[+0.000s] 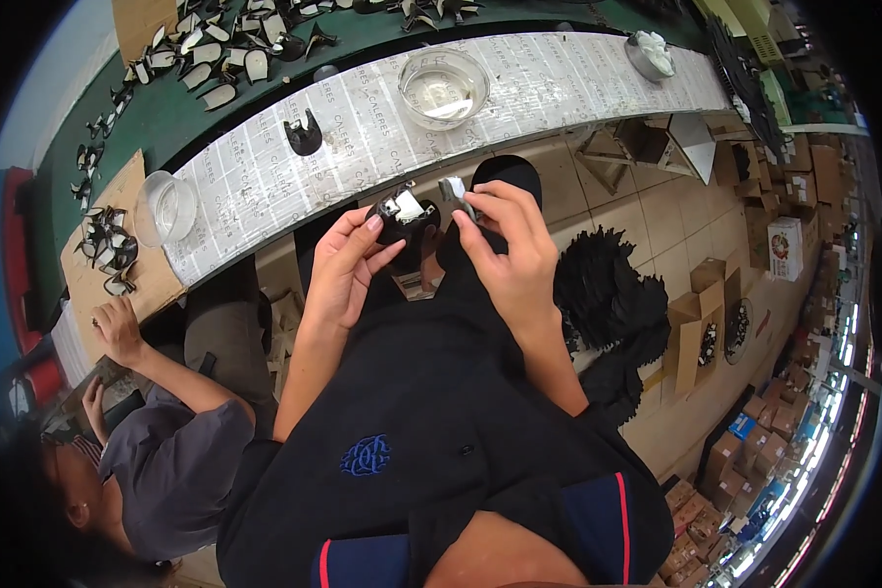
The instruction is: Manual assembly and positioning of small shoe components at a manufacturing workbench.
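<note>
Over my lap, my left hand is closed on a small glossy black curved piece with a bright white patch on its upper side. I cannot tell what the piece is. My right hand pinches a small folded grey-and-white pad between thumb and fingers, a short gap away from the black piece. Beyond my hands, another black pronged piece lies on the covered bench strip. A round clear dish stands on the same strip.
Many black pieces with pale insides lie on the green table. A cup of white wadding stands far right; a clear tub stands left. A co-worker's hand is near a cardboard sheet. Black ragged strips and cartons lie right.
</note>
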{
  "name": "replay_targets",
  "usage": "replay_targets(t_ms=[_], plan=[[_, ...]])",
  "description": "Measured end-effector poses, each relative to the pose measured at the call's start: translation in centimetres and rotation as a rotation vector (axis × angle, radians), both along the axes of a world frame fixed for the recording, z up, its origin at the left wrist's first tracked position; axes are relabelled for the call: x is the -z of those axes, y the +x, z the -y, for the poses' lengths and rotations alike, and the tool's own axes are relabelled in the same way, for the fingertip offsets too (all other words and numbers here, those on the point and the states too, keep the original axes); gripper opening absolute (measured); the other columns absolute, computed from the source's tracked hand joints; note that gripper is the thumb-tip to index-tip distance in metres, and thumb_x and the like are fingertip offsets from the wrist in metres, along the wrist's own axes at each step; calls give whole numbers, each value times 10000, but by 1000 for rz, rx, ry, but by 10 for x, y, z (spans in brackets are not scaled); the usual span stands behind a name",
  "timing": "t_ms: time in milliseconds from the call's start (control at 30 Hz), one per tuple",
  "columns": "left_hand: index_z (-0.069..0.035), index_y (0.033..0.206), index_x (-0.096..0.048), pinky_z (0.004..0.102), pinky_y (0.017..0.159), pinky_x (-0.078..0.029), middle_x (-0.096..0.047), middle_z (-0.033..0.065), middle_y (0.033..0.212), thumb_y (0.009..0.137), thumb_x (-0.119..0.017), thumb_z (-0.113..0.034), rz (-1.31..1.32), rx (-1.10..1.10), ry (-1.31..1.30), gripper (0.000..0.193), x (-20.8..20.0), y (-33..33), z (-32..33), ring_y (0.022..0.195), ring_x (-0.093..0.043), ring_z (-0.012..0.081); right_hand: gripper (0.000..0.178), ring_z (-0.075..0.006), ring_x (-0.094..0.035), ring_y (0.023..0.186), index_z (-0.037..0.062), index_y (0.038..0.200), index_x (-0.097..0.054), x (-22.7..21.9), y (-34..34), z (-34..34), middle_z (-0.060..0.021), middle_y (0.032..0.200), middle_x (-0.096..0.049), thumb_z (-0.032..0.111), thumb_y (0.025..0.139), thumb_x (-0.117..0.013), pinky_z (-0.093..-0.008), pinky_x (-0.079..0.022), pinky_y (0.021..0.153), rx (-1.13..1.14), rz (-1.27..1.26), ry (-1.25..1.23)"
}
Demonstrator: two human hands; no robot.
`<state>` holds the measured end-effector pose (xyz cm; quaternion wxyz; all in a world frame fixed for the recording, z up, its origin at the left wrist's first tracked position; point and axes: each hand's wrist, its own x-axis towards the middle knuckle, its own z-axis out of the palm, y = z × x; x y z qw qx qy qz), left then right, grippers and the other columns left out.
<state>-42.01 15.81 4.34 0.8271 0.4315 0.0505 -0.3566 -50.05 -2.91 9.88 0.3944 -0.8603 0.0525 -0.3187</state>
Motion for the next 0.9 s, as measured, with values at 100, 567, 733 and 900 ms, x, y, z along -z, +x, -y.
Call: replay_targets(t_ms=[100, 567, 733, 900], plan=[[18, 1204, -585, 318, 907, -587, -662, 62, 1110, 1005, -577, -139, -9, 6, -12, 254, 2, 2, 1, 975, -669, 127, 231, -203, -675, 858, -23, 1049, -667, -5, 1, 0, -134, 1083, -628, -18, 831, -741, -281, -585, 699, -4, -36, 127], [10, 1157, -591, 317, 873, -597, -677, 92, 1085, 973, -624, -105, 25, 40, 3, 219, -6, 4, 0, 979, -671, 141, 190, -145, -672, 868, -44, 1055, -654, 2, 8, -16, -108, 1086, -625, 15, 885, -715, -268, -589, 702, -199, -92, 577], [-20, 1144, -597, 330, 878, -587, -673, 63, 1073, 966, -631, -85, 74, 66, 117, 193, 2, 7, 4, 963, -658, 125, 183, -122, -621, 1001, -16, 1132, -638, -1, -1, 6, -91, 1153, -647, 49, 962, -630, -259, -544, 818, -261, -105, 1006], [39, 1219, -568, 340, 904, -576, -659, 101, 1091, 948, -645, -58, 130, 53, 263, 298, 8, 13, -2, 1016, -651, 165, 178, -95, -638, 938, -3, 1113, -649, 57, -11, 34, -63, 1080, -683, 100, 967, -644, -240, -537, 788, -226, -200, 1071]])
